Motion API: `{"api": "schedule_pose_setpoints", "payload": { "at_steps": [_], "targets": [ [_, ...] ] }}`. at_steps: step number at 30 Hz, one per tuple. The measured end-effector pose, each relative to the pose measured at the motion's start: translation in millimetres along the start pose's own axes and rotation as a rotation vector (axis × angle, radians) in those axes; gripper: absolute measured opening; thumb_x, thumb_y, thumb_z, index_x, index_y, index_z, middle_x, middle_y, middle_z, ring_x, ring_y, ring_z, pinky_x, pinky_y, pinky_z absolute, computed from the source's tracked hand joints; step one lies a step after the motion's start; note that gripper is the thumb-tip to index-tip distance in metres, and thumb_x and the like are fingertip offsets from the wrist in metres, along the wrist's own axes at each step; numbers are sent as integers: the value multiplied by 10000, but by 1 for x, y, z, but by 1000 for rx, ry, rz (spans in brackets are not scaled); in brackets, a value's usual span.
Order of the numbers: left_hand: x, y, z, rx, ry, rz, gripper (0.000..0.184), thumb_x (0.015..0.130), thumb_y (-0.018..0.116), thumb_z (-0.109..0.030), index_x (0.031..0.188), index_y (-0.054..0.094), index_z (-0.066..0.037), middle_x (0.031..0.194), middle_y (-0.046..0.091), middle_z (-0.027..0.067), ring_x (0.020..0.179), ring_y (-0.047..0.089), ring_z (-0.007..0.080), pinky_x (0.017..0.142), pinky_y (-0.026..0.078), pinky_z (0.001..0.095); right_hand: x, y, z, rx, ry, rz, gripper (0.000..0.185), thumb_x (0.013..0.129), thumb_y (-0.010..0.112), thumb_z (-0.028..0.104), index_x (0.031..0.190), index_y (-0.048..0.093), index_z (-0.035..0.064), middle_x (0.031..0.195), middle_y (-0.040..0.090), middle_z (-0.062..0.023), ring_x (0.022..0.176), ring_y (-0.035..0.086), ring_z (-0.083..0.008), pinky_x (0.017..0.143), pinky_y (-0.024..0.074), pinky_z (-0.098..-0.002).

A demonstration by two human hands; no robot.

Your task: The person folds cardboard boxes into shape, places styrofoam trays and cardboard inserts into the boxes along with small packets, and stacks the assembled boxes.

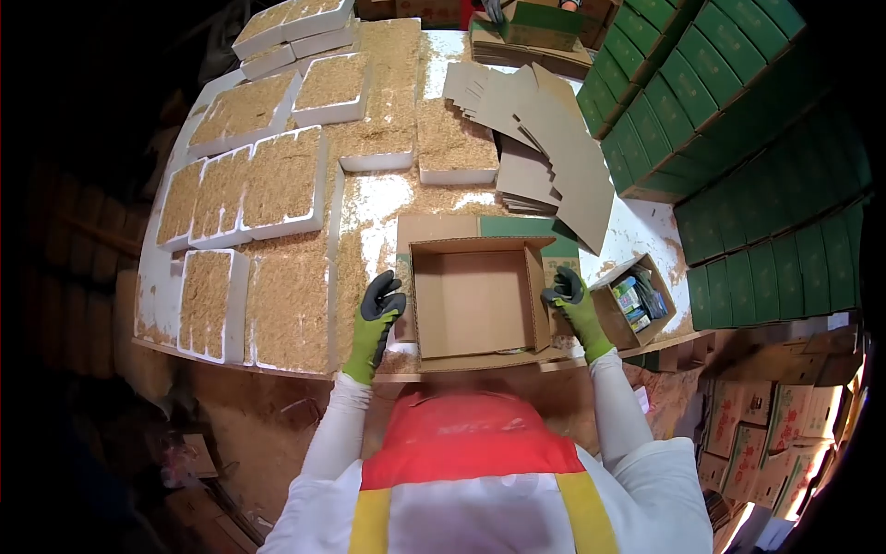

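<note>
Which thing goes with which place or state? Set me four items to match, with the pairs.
1. open brown cardboard box
2. white rectangular trays
3. green rectangular cartons
4. flat brown cardboard sheets

A. stacked at right
B. fanned out, overlapping
C. between left gloved hand and right gloved hand
D. topped with tan crumbly material

Pairs: 1-C, 2-D, 3-A, 4-B
</note>
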State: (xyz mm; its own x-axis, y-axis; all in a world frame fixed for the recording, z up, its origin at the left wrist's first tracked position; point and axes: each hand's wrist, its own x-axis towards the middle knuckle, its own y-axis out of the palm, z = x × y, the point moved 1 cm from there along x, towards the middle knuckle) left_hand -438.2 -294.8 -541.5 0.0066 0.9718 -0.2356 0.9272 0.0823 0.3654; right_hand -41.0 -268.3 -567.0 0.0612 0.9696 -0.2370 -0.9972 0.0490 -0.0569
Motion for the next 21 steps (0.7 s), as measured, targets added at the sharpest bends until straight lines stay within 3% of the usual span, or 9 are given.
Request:
{"api": "schedule_pose_setpoints", "payload": {
  "at_steps": [2,6,10,11,14,15,18,19,21],
  "targets": [
    [-4,0,4,-68,-24,46,682,813,767,-158,1419,463,-79,1312,539,79,1152,554,182,975,474,298,1,6,-31,54,92,44,580,814,776,57,1331,514,24,1214,558,-46,1069,538,-133,867,499,-262],
    [0,23,7,579,194,33,630,770,779,-115,1351,536,-97,1284,546,42,1134,561,179,925,479,316,-13,36,-12,98,107,40,516,870,697,7,1338,479,-4,1227,549,-70,1088,548,-133,883,514,-219],
    [7,6,0,15,28,-48,619,852,712,-121,1415,461,-64,1351,518,63,1165,546,185,940,475,308,-17,34,5,285,269,6,541,847,715,-17,1332,474,6,1210,561,-60,1049,568,-123,885,523,-213],
    [3,3,-5,133,104,-3,594,908,656,-161,1439,420,-39,1387,501,81,1201,535,197,954,473,312,-16,32,2,215,269,26,560,833,736,-4,1329,476,9,1214,564,-59,1050,577,-129,894,521,-221],
    [-7,-1,-8,8,-7,78,579,935,623,-221,1441,415,-30,1396,495,110,1231,524,210,960,474,313,-14,38,13,92,193,74,577,815,752,-3,1322,478,1,1214,567,-59,1085,563,-129,878,524,-232],
    [-10,0,-7,31,24,38,581,970,586,-325,1433,417,-18,1375,511,128,1209,542,213,967,476,319,-16,38,9,30,156,-98,551,779,769,14,1278,538,34,1201,588,-80,1093,576,-193,888,520,-312],
    [-15,-4,2,-11,-7,-60,604,982,568,-396,1427,421,-15,1354,528,138,1177,566,212,970,478,328,-18,60,92,-853,-646,-73,496,749,772,63,1215,604,82,1186,598,-104,1091,569,-271,894,494,-383],
    [-17,-1,3,13,-26,-78,625,985,553,-438,1423,422,-13,1331,546,132,1156,580,204,968,481,332,-16,72,109,-889,-770,107,431,743,767,140,1157,645,123,1177,596,-108,1063,562,-310,906,462,-426],
    [-18,1,8,152,-37,-114,536,998,546,-369,1382,476,-2,1332,552,119,1185,559,203,1010,449,322,-6,100,118,-1053,-953,447,411,816,692,215,1215,614,156,1226,586,-72,1066,569,-265,908,466,-411]
  ]
}}
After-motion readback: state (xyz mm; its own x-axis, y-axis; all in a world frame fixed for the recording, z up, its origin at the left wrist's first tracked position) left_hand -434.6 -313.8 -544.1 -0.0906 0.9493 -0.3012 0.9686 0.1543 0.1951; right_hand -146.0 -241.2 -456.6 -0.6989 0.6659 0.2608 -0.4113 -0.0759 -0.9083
